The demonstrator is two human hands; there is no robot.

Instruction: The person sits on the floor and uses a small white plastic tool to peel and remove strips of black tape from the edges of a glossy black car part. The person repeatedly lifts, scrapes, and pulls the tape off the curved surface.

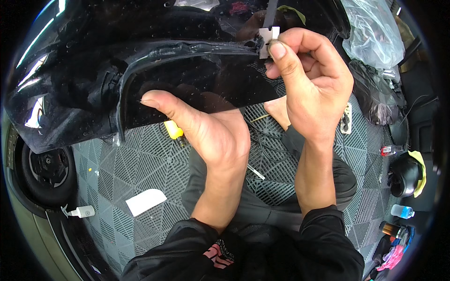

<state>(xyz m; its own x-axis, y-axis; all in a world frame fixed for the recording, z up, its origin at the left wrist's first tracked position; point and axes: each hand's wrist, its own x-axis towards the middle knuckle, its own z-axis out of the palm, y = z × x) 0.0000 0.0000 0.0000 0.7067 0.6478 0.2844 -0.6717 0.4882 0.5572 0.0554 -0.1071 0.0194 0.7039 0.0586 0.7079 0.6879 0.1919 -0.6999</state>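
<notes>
Over grey grid flooring (140, 159), left hand (206, 126) presses flat against black panel (154, 61) while right hand (309, 79) pinches a blade (268, 40).

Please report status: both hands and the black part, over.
Left hand open, pressing black panel. Right hand pinching small blade at panel edge. Nothing blocking.

grey grid floor mat (117, 164) | white card (146, 201) | spray bottle (80, 212) | yellow-handled tool (175, 131)
</notes>
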